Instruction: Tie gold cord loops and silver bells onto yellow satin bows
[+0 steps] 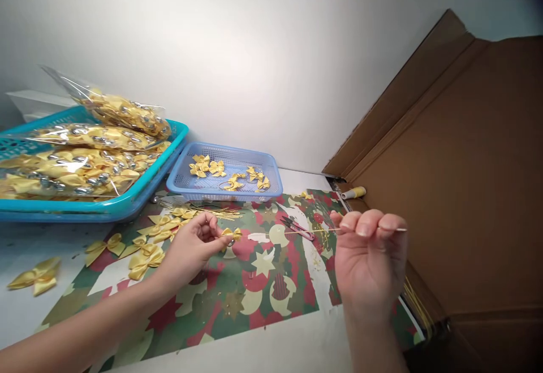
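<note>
Between thumb and fingers my left hand (pixel 202 240) pinches a small gold ribbon bow (pixel 232 234) with a shiny silver bit under it. From the bow a thin gold cord (pixel 314 230) runs straight to the right. My right hand (pixel 370 248), palm turned toward me, is closed on the cord's other stretch, and its end pokes out past the fingers. Loose gold bows (pixel 146 259) lie on the table left of and behind my left hand. Pink-handled thread snips (pixel 298 228) rest on the patterned paper, behind the taut cord.
A teal basket (pixel 123 206) at the left holds clear bags of gold bows (pixel 80 164). Beside it, a small blue basket (pixel 224 196) contains several bows. Patterned paper (pixel 237 328) covers part of the white table. A cardboard panel (pixel 466 181) stands along the right side.
</note>
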Action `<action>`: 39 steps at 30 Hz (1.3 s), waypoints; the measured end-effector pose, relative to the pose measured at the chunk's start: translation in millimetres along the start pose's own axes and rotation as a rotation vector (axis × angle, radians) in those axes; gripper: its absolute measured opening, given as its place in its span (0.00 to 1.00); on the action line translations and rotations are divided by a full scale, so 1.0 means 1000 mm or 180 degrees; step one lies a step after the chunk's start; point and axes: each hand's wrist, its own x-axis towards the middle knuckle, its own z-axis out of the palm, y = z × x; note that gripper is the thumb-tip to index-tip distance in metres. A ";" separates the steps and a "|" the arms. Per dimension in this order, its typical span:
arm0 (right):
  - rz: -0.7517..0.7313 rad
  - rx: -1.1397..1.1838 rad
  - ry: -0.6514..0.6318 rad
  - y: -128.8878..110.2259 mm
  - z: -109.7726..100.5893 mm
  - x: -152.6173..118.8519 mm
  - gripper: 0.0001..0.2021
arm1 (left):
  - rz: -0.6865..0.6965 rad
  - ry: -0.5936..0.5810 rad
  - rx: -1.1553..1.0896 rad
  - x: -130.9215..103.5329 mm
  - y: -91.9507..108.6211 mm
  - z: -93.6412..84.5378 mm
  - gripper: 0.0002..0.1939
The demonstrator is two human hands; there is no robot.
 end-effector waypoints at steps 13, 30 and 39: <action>-0.0022 0.0007 0.0517 -0.046 -0.014 0.049 0.10 | -0.0246 -0.0087 -0.0117 0.004 -0.003 0.000 0.21; -0.0244 -0.0086 0.0418 -0.049 -0.011 0.050 0.07 | -0.0221 -0.0163 -0.0129 0.005 -0.009 0.001 0.20; -0.0227 -0.0123 0.0375 -0.046 -0.006 0.049 0.07 | -0.0335 -0.0353 -0.0045 0.001 -0.010 0.001 0.16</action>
